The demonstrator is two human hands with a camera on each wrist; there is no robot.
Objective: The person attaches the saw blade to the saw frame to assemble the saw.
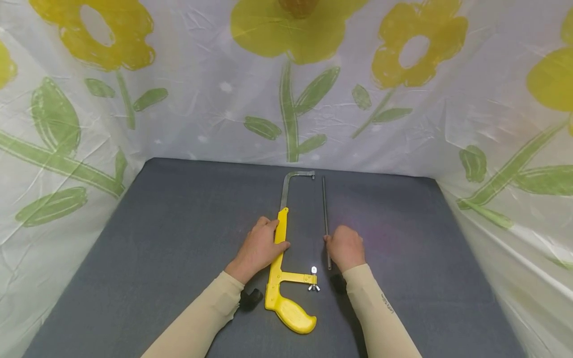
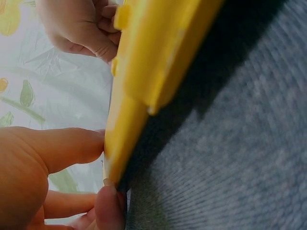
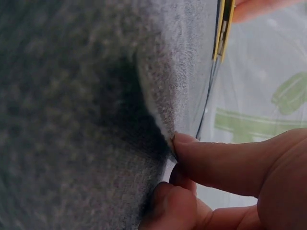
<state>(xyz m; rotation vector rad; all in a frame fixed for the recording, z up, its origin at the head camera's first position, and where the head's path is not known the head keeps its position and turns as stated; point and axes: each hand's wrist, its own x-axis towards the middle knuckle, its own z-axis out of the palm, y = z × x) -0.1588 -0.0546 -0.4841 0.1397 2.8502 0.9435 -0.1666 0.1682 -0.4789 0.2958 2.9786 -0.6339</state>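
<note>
Yellow hacksaw frame (image 1: pixel 282 268) lies mid-mat (image 1: pixel 156 238), handle at 6 o'clock; its bar is gripped by the left hand (image 1: pixel 259 247). Loose blade (image 1: pixel 325 209), just at 3 o'clock of the frame, is pinched by the right hand (image 1: pixel 345 247).

sleeves: beige, long, snug | R sleeve: small dark print | wrists: blk cams
</note>
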